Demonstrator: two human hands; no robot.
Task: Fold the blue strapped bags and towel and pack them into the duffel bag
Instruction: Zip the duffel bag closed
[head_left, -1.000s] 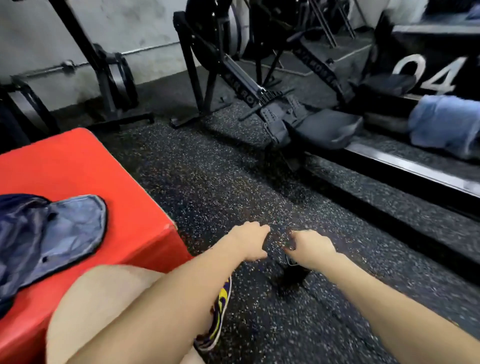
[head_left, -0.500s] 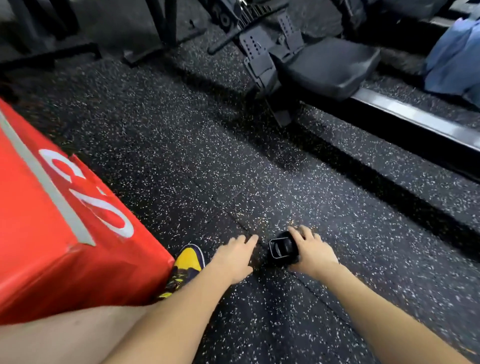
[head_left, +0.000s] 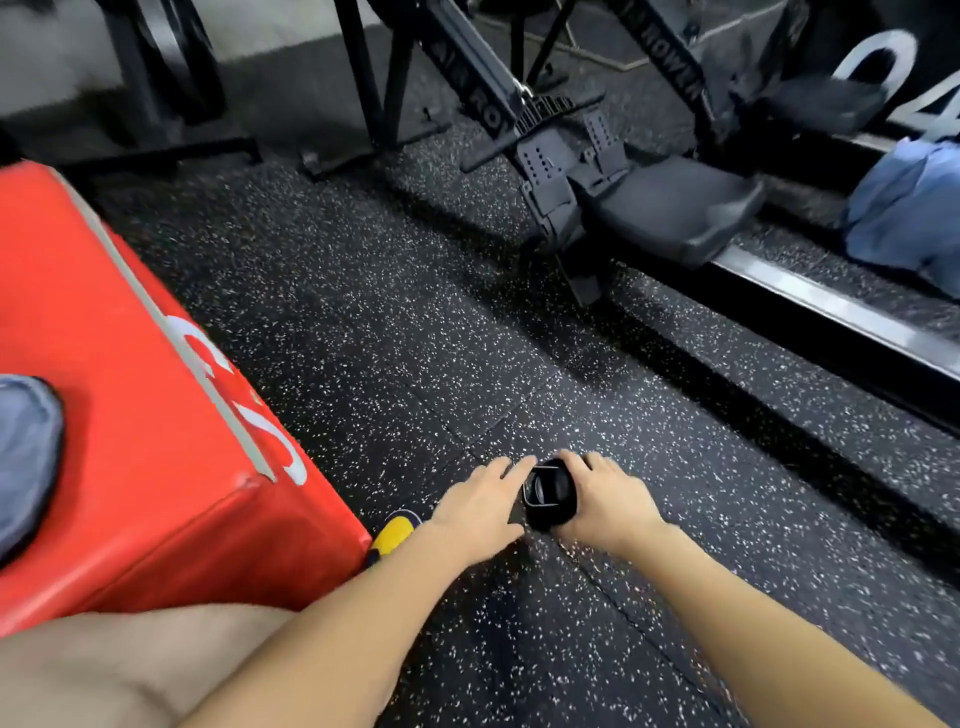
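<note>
The right hand gripped a small black object low over the floor. The left hand lay relaxed, fingertips touching it, apparently steadying. The blue cloth lay untouched, well apart.

Two hands, left and right, one red box, two rowing machines.

Both forearms reach toward twelve o'clock, low over the floor. The left hand lies palm down with fingers extended, their tips meeting a small black object. The right hand grips that object from its three o'clock side.
</note>
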